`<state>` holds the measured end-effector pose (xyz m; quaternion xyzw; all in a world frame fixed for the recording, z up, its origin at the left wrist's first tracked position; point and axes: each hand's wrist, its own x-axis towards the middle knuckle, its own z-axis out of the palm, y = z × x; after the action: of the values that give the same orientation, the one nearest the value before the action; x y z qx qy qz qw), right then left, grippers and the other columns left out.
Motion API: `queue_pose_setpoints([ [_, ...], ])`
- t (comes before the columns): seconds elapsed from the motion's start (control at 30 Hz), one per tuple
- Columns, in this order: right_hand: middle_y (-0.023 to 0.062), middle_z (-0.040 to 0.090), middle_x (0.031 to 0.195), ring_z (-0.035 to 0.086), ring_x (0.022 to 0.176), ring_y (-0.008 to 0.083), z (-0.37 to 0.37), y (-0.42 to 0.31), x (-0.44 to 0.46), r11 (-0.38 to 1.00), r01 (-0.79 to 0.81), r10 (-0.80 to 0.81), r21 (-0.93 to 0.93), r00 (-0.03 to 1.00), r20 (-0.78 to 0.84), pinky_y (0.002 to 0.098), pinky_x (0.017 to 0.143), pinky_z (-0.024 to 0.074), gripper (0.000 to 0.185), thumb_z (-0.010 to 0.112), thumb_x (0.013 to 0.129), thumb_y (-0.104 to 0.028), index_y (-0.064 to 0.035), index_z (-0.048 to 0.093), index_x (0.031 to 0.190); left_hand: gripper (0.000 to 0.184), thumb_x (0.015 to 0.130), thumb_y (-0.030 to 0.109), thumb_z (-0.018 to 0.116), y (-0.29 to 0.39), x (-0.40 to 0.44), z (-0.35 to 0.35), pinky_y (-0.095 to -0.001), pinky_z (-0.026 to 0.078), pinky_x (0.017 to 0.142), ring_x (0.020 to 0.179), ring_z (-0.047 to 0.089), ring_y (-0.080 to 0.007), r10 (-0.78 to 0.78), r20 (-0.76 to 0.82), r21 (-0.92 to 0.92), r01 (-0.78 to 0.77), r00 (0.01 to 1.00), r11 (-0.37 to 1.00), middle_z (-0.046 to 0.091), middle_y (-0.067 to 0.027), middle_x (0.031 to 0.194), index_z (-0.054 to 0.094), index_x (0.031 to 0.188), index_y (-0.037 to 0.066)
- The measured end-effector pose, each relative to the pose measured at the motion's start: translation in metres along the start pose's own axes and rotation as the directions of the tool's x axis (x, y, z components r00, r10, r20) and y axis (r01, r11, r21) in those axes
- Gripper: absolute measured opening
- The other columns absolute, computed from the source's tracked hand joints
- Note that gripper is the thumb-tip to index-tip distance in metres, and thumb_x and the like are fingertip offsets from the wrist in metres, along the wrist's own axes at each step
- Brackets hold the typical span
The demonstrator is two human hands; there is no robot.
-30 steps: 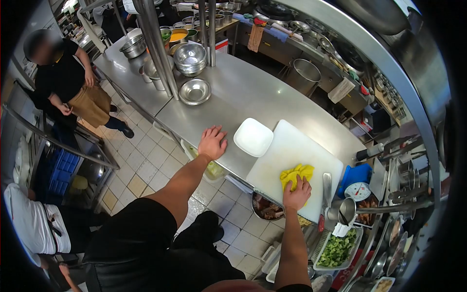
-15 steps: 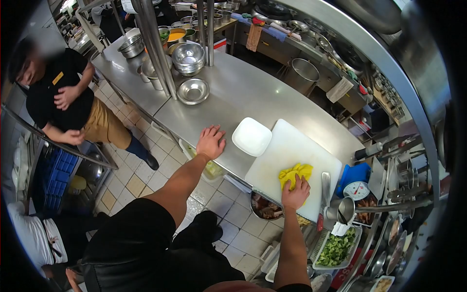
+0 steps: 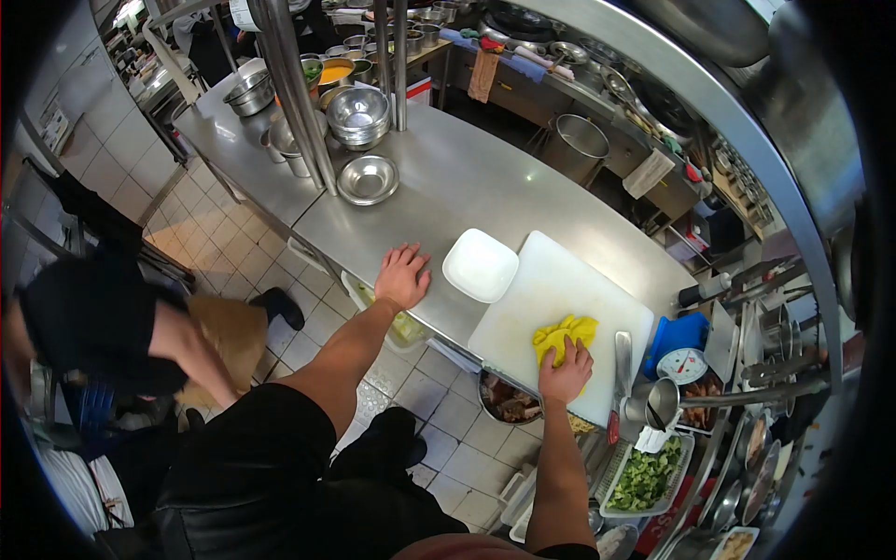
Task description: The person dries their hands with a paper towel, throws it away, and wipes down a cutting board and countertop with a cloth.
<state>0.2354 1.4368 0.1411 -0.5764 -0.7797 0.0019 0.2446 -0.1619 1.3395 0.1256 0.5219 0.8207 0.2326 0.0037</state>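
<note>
My left hand lies flat on the front edge of the steel counter, fingers spread and holding nothing. To its right is a white square dish, touching or slightly overlapping the corner of a white cutting board. On that board my right hand grips a crumpled yellow cloth, its fingers over the near part. A cleaver with a red-ended handle lies along the board's right side.
A blue scale, a metal pot and a basket of chopped greens crowd the right. Steel bowls stand by the shelf posts. Below the board's edge is a container of meat. A person in black bends at left.
The person at left has gone from standing upright to bending down, closer to me. My hands and the cloth have hardly moved.
</note>
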Motion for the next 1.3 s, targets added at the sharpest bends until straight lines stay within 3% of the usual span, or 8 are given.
queue_pose_setpoints([
  [0.5,0.0138,0.062,0.139,0.052,0.130,0.0373,0.0016,0.0021,-0.0009,1.000,0.011,-0.011,0.010,1.000,-0.025,0.0526,0.109,0.0408,0.043,0.066,0.091,-0.036,-0.0145,0.071,0.128,0.040,0.096,0.034,0.062,0.0009,-0.0004,0.0006,-0.0494,0.030,0.123,0.146,0.044,-0.0333,0.014,-0.039,-0.002,-0.014,0.999,1.000,0.055,-0.0108,0.152,0.069,0.132,0.018],
  [0.8,0.0131,0.061,0.140,0.052,0.132,0.0372,0.0012,0.0013,-0.0013,1.000,0.007,-0.006,0.012,1.000,-0.026,0.0527,0.110,0.0405,0.045,0.066,0.091,-0.037,-0.0138,0.070,0.129,0.041,0.096,0.035,0.061,0.0003,0.0000,0.0016,-0.0508,0.027,0.126,0.148,0.041,-0.0329,-0.004,-0.014,-0.012,0.004,1.000,1.000,0.053,-0.0105,0.154,0.068,0.133,0.018],
  [0.9,0.0135,0.061,0.140,0.052,0.132,0.0373,0.0006,0.0006,-0.0007,1.000,0.000,0.001,0.011,1.000,-0.021,0.0528,0.110,0.0403,0.045,0.066,0.091,-0.037,-0.0139,0.070,0.129,0.039,0.095,0.032,0.064,-0.0005,-0.0001,0.0029,-0.0495,0.032,0.121,0.143,0.045,-0.0344,0.051,-0.089,0.021,-0.049,0.995,0.999,0.056,-0.0122,0.150,0.070,0.131,0.016],
  [1.3,0.0150,0.061,0.139,0.052,0.131,0.0380,0.0005,0.0007,-0.0008,1.000,-0.008,0.008,0.021,1.000,-0.020,0.0534,0.110,0.0402,0.044,0.067,0.090,-0.035,-0.0131,0.070,0.128,0.040,0.096,0.032,0.063,-0.0003,-0.0010,0.0038,-0.0496,0.032,0.121,0.142,0.045,-0.0356,0.055,-0.098,0.003,-0.055,0.994,0.999,0.056,-0.0116,0.150,0.070,0.131,0.016],
])
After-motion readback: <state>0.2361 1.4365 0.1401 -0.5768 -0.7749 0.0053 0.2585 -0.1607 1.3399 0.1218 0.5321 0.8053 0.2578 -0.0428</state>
